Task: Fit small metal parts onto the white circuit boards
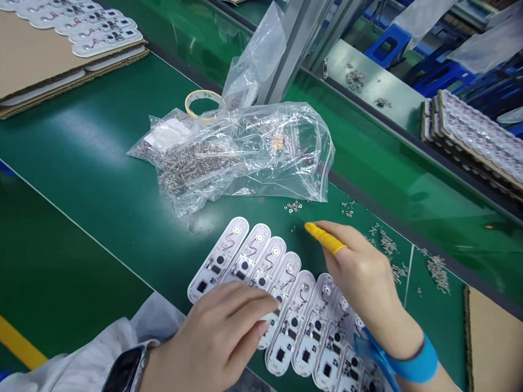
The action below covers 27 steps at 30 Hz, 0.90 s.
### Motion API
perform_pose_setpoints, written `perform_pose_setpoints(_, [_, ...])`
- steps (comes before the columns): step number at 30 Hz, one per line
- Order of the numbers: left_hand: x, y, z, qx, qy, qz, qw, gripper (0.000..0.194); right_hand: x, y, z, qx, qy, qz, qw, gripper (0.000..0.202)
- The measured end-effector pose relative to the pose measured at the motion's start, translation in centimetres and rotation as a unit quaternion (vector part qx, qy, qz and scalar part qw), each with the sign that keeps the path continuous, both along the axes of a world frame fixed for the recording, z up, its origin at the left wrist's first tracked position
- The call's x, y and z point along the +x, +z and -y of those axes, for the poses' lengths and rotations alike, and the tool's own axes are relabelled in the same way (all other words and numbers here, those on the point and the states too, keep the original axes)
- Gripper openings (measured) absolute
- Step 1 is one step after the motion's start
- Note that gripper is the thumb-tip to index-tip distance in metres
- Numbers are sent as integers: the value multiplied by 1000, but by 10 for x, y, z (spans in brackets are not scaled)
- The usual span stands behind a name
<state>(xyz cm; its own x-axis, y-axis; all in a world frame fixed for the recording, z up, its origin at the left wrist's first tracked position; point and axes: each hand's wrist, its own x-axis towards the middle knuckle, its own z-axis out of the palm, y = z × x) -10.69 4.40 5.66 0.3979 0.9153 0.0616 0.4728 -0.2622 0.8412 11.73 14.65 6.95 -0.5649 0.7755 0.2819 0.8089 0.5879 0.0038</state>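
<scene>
White elongated plastic housings with rounded ends [289, 339] lie side by side in a stepped diagonal row on the green work surface [115, 214], beneath and between the two hands. Their open faces point upward, presumably so that the circuit boards, red-and-black wires and round metal discs can all be reached. The bare left hand [222, 332] is positioned over the row, palm down; its thumb and index fingertips are apart with nothing visible between them—this placement would suit steadying the housings, though contact is hidden. The right hand [364, 268] extends a forefinger in a yellow finger cot [326, 238] toward a small cluster of loose silvery metal parts [293, 207]; its thumb is concealed, so whether it pinches anything cannot be told. The cluster sits just beyond the row, probably for short reach. Containers: a large clear plastic bag [305, 174] lies on its side behind the cluster, holding a dense mass of small silvery pieces [194, 165] and a white paper-like sheet [167, 132]; an orange patch inside is unclear. Another clear plastic bag [262, 53] stands against the grey metal post [288, 48]—its contents cannot be identified.
</scene>
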Motion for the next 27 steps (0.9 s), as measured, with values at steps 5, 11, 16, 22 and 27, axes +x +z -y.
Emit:
perform_pose_setpoints(5, [-5,-6,10,-16,-1,-16,1000,26,-1,-8,-3,-164,-183,-154,957,29])
perform_pose_setpoints(11, [-4,-3,16,-3,-1,-12,1000,24,-34,-20,-13,-225,-256,-227,912,32])
perform_pose_setpoints(16, [-2,-1,18,-3,7,-23,1000,25,-44,-21,-15,-239,-265,-214,909,26])
perform_pose_setpoints(22, [-2,4,16,42,23,-32,998,25,-45,-25,-19,-228,-279,-200,911,27])
perform_pose_setpoints(27, [-2,0,19,53,30,0,998,27,-45,-31,-24,-205,-236,-183,932,20])
